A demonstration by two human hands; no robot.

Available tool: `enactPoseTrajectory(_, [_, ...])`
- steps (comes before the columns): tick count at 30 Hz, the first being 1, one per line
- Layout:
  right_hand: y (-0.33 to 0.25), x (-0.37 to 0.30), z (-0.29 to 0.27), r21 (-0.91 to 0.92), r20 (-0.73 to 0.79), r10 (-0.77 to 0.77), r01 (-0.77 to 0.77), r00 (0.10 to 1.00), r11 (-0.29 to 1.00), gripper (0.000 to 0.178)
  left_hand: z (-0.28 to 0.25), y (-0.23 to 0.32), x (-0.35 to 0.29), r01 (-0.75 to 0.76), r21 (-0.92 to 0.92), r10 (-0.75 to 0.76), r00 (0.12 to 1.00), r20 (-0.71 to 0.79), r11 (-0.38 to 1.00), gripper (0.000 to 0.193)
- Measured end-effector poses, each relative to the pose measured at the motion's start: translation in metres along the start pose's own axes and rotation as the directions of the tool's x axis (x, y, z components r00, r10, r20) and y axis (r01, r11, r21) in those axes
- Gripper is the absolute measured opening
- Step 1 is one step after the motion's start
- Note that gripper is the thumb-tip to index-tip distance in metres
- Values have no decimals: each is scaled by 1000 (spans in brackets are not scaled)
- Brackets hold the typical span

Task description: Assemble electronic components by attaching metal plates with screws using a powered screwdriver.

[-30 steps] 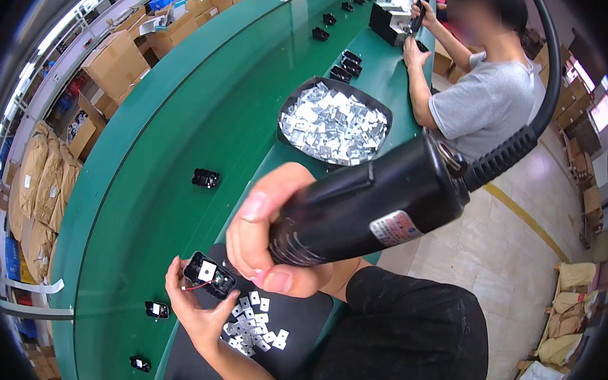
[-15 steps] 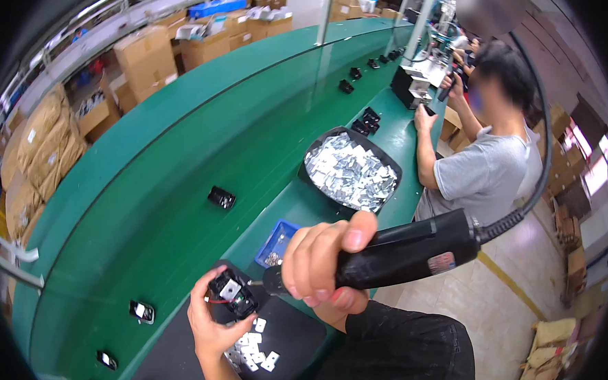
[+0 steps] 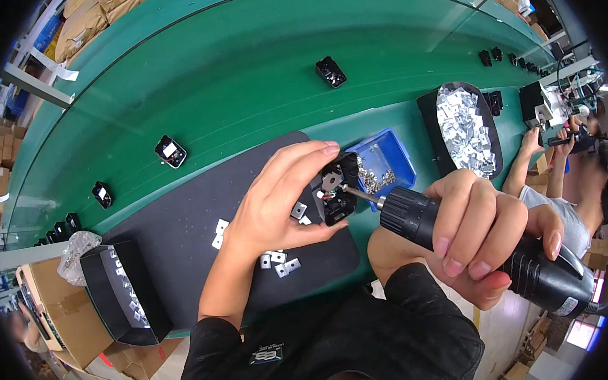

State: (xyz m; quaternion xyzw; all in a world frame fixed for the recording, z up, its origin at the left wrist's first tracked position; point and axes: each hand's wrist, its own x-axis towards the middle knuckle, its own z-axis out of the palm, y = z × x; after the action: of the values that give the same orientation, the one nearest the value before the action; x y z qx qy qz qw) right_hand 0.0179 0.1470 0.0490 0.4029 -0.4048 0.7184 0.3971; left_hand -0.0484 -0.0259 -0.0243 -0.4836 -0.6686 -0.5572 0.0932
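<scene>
My left hand (image 3: 270,198) grips a black plastic housing (image 3: 346,210) by its edges, fingers along the top and thumb below. Inside the housing sit a grey metal piece (image 3: 331,182) and small coloured wires. My right hand (image 3: 488,232) is wrapped around a black electric screwdriver (image 3: 412,215), its cable leaving at the lower right. The driver's bit (image 3: 360,194) points into the housing, with its tip at the grey piece; whether it sits on a screw is too small to tell. Just behind stands a blue tray (image 3: 404,158) with small screws (image 3: 379,179) in it.
Small metal plates (image 3: 280,260) lie on a dark mat (image 3: 188,210). A black tub (image 3: 435,128) of silver plates stands right, a black box (image 3: 110,289) left. Black housings (image 3: 170,151) sit along the green belt (image 3: 244,90). A co-worker (image 3: 558,190) works at far right.
My view has turned down and to the left. The screwdriver has swung from nearly level to slanting, its bit now reaching inside the housing. Both hands keep their hold.
</scene>
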Motion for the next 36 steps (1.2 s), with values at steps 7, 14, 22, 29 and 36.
enactPoseTrajectory(7, [-4, 0, 1, -42, 41, 25, -24, 999, 999, 49, 1, 4, 2, -28, -25, 28, 1000, 7, 999, 78])
enactPoseTrajectory(14, [-4, 2, -1, -65, 69, 58, -54, 996, 996, 49, 1, 4, 4, -31, -47, 31, 1000, 3, 998, 79])
enactPoseTrajectory(22, [0, 0, 0, -62, 87, 57, -51, 995, 997, 48, 1, 4, 2, -28, -67, 28, 1000, -1, 997, 78])
enactPoseTrajectory(29, [0, 1, 0, -37, 96, 58, -55, 994, 998, 42, 0, 4, 5, -65, -32, 65, 998, -4, 997, 74])
enactPoseTrajectory(36, [-2, 6, -6, 83, 172, 57, -72, 984, 994, 40, 8, 3, 5, -126, -48, 126, 992, -8, 991, 74])
